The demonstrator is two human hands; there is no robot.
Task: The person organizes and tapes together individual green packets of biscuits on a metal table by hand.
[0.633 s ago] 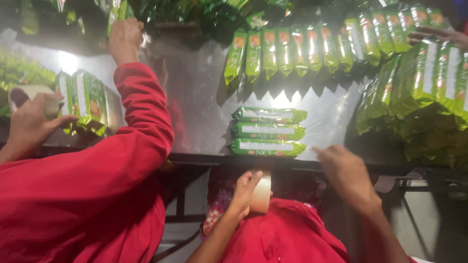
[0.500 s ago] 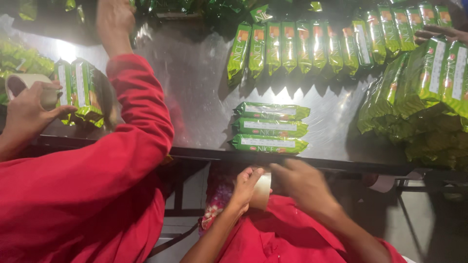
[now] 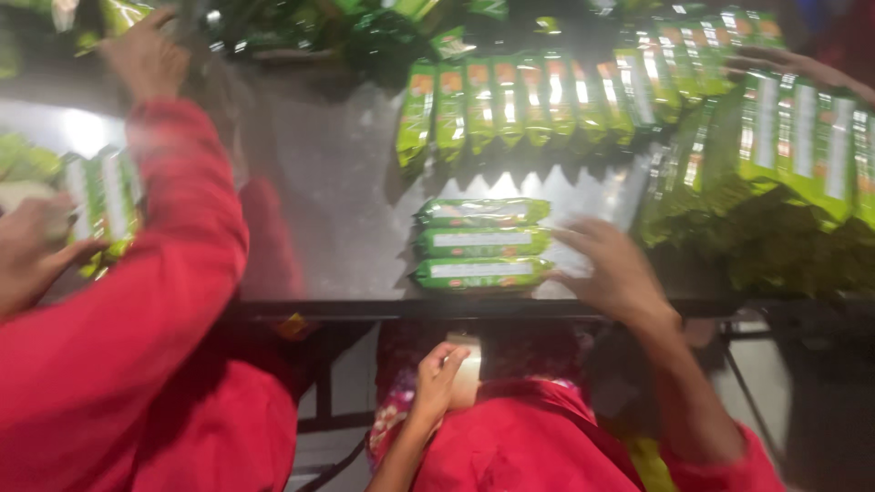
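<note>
While a co-worker's red sleeve point(image 3: 173, 273) fills the left, three green snack packets point(image 3: 481, 240) lie side by side on the steel table point(image 3: 337, 210); the right hand point(image 3: 615, 269), fingers spread, touches them; the left hand point(image 3: 439, 375) curls around a pale tape roll point(image 3: 467, 374) below the table edge.

1. The right hand point(image 3: 620, 273), centre right, is smeared by motion; whether its fingers point(image 3: 583, 239) touch the stacked green packets point(image 3: 481, 242) cannot be told.
2. The left hand point(image 3: 439, 374), bottom centre, covers part of a pale object point(image 3: 468, 375) too indistinct to name.
3. A co-worker's hand point(image 3: 32, 251) at the left edge is blurred and cut off.
4. The row of green packets point(image 3: 538, 100) blurs together along the top, and the packets point(image 3: 802, 137) at right run past the frame edge.
</note>
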